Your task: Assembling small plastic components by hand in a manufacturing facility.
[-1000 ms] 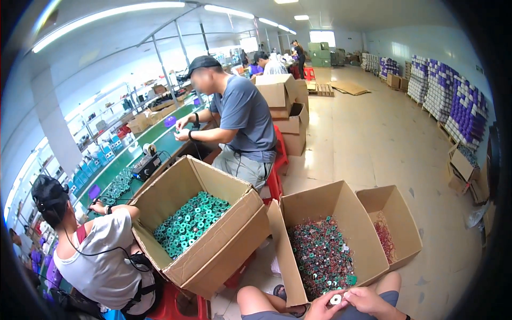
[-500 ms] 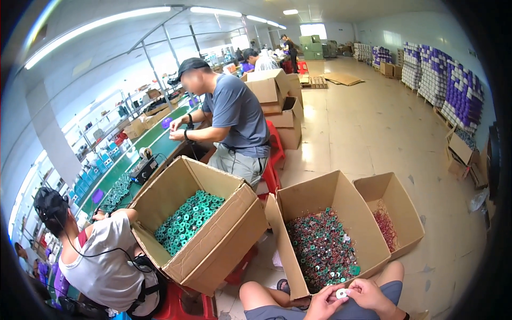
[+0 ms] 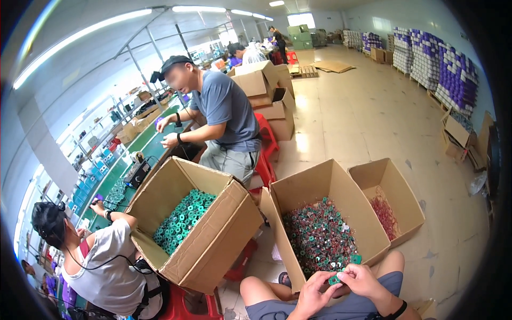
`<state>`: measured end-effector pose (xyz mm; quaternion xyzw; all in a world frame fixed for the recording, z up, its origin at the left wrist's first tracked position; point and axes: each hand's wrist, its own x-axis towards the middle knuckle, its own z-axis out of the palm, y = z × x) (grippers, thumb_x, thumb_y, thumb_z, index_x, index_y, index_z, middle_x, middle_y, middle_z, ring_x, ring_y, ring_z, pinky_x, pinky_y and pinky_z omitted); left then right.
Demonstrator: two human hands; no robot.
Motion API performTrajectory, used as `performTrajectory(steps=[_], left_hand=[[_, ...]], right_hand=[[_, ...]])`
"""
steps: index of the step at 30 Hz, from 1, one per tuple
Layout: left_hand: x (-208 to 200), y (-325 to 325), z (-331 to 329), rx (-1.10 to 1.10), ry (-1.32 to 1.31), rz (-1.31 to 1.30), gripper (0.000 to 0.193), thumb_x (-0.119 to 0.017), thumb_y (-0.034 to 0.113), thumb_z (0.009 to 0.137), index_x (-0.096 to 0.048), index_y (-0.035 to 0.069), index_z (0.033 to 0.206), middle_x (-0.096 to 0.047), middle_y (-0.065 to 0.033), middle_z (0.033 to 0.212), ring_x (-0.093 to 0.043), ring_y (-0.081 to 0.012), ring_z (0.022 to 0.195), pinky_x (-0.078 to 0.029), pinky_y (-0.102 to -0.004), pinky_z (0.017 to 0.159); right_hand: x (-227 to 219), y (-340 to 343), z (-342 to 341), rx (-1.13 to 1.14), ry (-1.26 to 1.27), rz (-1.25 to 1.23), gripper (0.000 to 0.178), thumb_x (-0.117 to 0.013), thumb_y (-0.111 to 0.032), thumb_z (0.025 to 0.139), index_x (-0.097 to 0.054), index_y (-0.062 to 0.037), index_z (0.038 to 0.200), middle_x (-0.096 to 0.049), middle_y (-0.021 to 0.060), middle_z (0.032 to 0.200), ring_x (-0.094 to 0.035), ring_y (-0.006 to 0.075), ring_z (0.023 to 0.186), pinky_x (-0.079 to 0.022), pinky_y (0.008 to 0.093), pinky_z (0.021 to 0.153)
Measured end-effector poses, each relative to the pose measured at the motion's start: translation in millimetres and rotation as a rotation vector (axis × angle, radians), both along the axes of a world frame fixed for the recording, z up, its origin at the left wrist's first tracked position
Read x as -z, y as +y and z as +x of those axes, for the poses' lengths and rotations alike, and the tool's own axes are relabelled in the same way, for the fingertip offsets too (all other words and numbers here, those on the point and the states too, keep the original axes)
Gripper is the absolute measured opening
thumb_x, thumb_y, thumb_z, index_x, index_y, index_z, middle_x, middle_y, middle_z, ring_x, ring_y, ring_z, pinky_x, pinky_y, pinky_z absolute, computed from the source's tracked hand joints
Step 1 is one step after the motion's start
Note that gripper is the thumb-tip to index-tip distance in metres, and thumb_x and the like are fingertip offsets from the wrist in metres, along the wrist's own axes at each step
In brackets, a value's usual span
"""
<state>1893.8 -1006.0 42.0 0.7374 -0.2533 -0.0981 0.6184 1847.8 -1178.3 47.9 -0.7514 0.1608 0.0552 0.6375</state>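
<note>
Between my two hands, above my lap, is a small green round part (image 3: 334, 279), perhaps a circuit board with a pale centre. My left hand (image 3: 313, 294) pinches it from the left with thumb and fingers. From the right, the closed fingers of my right hand (image 3: 362, 281) hold its other side. Just beyond my hands stands an open cardboard box (image 3: 332, 186) with a heap of green round parts and red wires (image 3: 320, 234) in it. A green piece (image 3: 356, 259) lies at the heap's near right corner, close to my right fingers.
A smaller box (image 3: 386, 173) with red wires (image 3: 383, 213) adjoins on the right. At left, a large box (image 3: 208, 250) of green ring-shaped parts (image 3: 184, 220) sits above red stools. Two co-workers (image 3: 226, 106) (image 3: 109, 266) sit along a green bench (image 3: 154, 146).
The piece in my hands showed a white round face before; now green shows. My hands have risen slightly toward the box. The co-worker in grey has spread their hands apart; the view has shifted.
</note>
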Motion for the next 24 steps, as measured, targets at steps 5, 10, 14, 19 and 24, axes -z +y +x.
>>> performTrajectory(steps=[5,10,14,19,24], left_hand=[[17.6,-3.0,12.3,0.021,-0.024,0.059,0.036,-0.081,0.010,0.079,-0.068,0.004,0.112,-0.068,-0.0115,0.102,-0.067,-0.0219,0.091,-0.055,-0.0330,0.077],[5.6,-10.6,33.6,-0.088,-0.016,0.028,0.035,-0.080,0.003,0.077,-0.067,0.000,0.109,-0.068,-0.0100,0.103,-0.065,-0.0201,0.094,-0.052,-0.0297,0.083],[14.7,-17.2,46.9,-0.085,0.015,-0.067,0.039,-0.083,0.004,0.075,-0.067,-0.002,0.110,-0.068,-0.0117,0.101,-0.065,-0.0209,0.093,-0.052,-0.0306,0.083],[3.6,-14.5,44.3,-0.144,-0.275,0.103,0.035,-0.084,0.007,0.075,-0.068,0.000,0.106,-0.069,-0.0134,0.095,-0.067,-0.0251,0.085,-0.053,-0.0331,0.079],[11.2,-13.7,33.3,-0.151,-0.344,0.155,0.035,-0.083,0.009,0.074,-0.069,0.002,0.106,-0.069,-0.0131,0.093,-0.068,-0.0271,0.082,-0.056,-0.0348,0.075]], right_hand=[[13.0,-6.7,8.7,-0.037,-0.200,-0.143,0.029,-0.063,-0.021,0.098,-0.063,-0.0004,0.078,-0.060,0.0016,0.066,-0.052,0.0064,0.059,-0.044,0.0272,0.053],[3.2,-8.7,40.2,0.059,-0.268,-0.039,0.025,-0.066,-0.020,0.096,-0.059,-0.0021,0.079,-0.054,0.0006,0.065,-0.046,0.0059,0.062,-0.039,0.0279,0.054],[7.0,-10.2,49.5,0.110,-0.225,0.062,0.020,-0.065,-0.015,0.097,-0.057,-0.0022,0.084,-0.055,-0.0039,0.075,-0.046,0.0026,0.066,-0.040,0.0247,0.055],[4.4,0.8,46.6,0.107,-0.355,-0.080,0.018,-0.065,-0.014,0.095,-0.057,-0.0018,0.084,-0.055,0.0017,0.071,-0.050,0.0062,0.063,-0.041,0.0287,0.055],[0.9,11.9,37.2,0.140,-0.374,-0.318,0.020,-0.065,-0.016,0.092,-0.054,-0.0015,0.082,-0.059,0.0152,0.073,-0.059,0.0329,0.065,-0.046,0.0433,0.059]])
